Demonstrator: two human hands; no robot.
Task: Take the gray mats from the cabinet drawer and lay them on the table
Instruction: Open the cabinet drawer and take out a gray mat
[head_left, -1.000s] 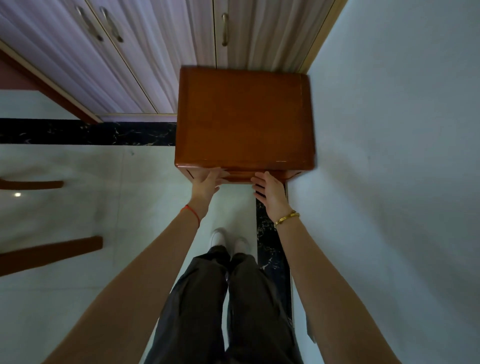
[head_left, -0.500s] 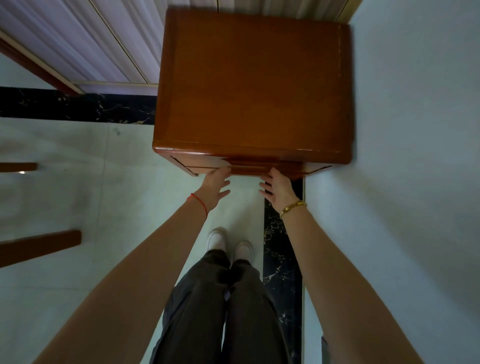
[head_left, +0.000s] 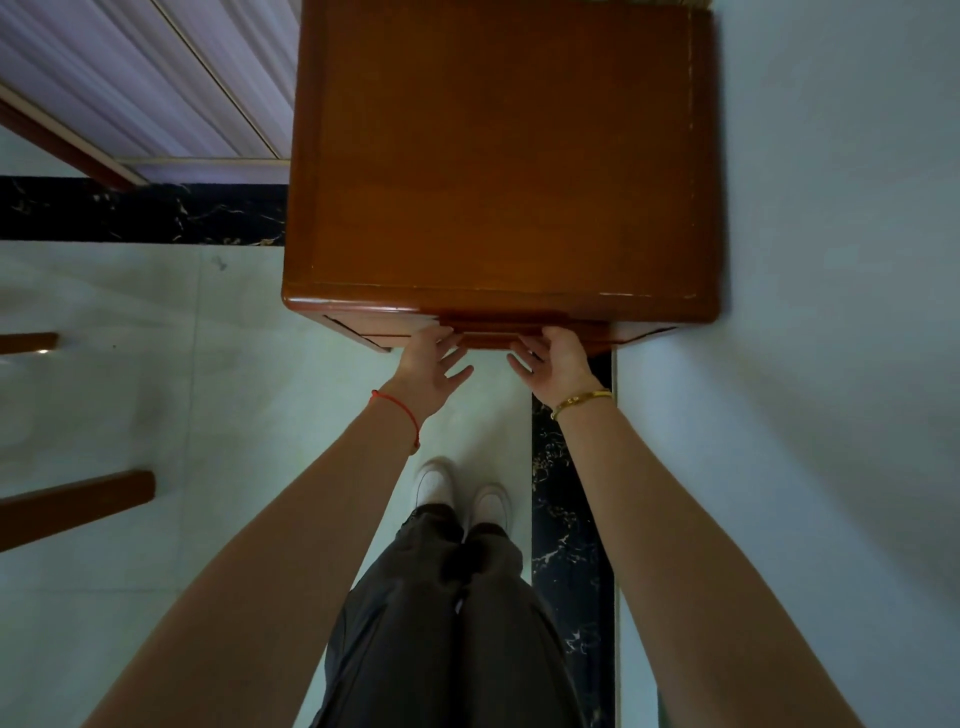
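A brown wooden cabinet (head_left: 498, 156) stands against the pale wall, seen from above. Its top drawer (head_left: 519, 332) shows only as a narrow front strip under the top's edge and looks closed. No gray mats are visible. My left hand (head_left: 434, 369), with a red string at the wrist, has its fingers spread and its upper fingertips touching the left end of the drawer's front ledge. My right hand (head_left: 553, 366), with a gold bracelet, touches the right end of that ledge in the same way. Neither hand holds anything.
My legs and white shoes (head_left: 462, 493) are on the pale tiled floor right in front of the cabinet. A white wall (head_left: 831, 364) is on the right. Pale wardrobe doors (head_left: 156, 78) stand back left. Two brown wooden legs (head_left: 78, 501) jut in from the left.
The view has closed in on the cabinet, which now fills more of the frame. Both hands stay at the drawer front, slightly further apart, and the drawer has not visibly moved.
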